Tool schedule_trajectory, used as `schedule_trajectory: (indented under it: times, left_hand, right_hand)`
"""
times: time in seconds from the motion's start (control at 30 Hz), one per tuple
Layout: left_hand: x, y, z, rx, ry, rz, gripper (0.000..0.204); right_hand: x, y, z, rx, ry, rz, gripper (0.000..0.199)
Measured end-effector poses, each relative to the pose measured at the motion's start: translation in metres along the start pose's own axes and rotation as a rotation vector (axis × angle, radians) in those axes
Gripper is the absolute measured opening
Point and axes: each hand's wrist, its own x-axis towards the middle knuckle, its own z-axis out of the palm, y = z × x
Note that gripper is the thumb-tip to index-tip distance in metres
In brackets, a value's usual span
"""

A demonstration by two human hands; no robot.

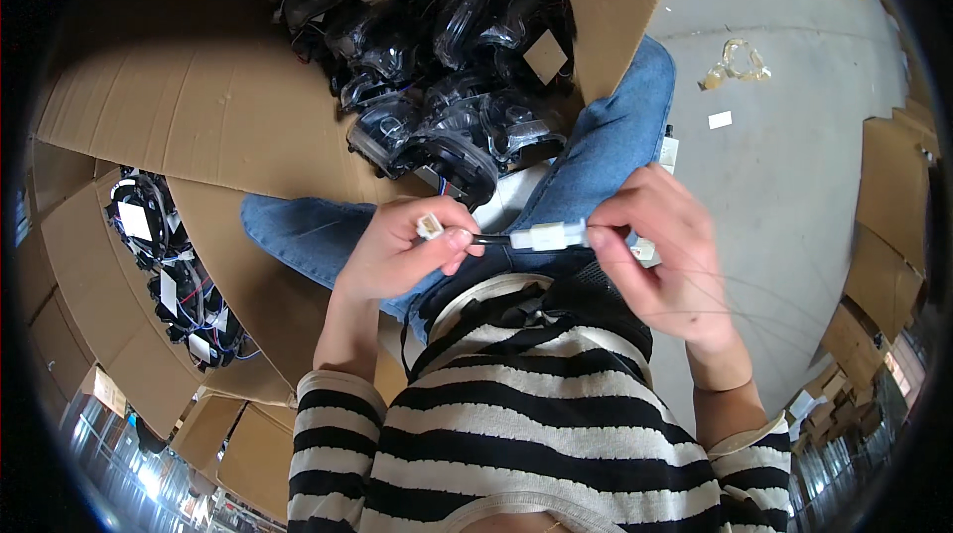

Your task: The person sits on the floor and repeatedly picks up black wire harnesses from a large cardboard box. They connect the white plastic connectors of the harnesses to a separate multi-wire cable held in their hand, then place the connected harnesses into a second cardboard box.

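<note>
In front of my waist, my left hand (409, 247) pinches a black cable (491, 239) between thumb and fingers. A small white connector with an open socket face (429, 226) sticks up between those fingers. The cable runs right into a white plastic plug connector (541, 236), whose right end looks bluish and translucent. My right hand (663, 253) closes thumb and fingertips on that right end. Another small white piece (643, 250) shows beside the right palm; what it belongs to is hidden.
Ahead stands an open cardboard box (218, 126) heaped with black lamp units with clear lenses (457, 116). Another box at left holds wired black parts (174, 275). On the grey floor (794, 166) lie tangled tape (737, 66) and a white card (720, 120). Flattened cardboard (893, 196) stands at right.
</note>
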Motion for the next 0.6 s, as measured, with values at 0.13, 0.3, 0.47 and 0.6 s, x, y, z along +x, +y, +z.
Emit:
schedule_trajectory:
  times: [0.13, 0.3, 0.47, 0.6]
  left_hand:
    - [0.002, -0.001, 0.003, 0.047, 0.012, -0.024, 0.011]
    - [-0.012, 0.006, 0.005, 0.201, 0.038, -0.008, 0.006]
    - [-0.100, 0.020, -0.039, 0.146, 0.710, 0.580, 0.020]
    - [-0.227, 0.152, -0.144, 0.220, 0.908, 0.796, 0.017]
  right_hand:
    - [-0.001, 0.007, 0.006, -0.007, -0.006, -0.015, 0.008]
    - [-0.009, 0.010, 0.002, 0.120, -0.045, 0.038, 0.007]
    - [-0.023, 0.018, -0.009, 0.188, 0.044, 0.200, 0.003]
    - [-0.031, 0.025, -0.008, 0.169, 0.003, 0.227, 0.001]
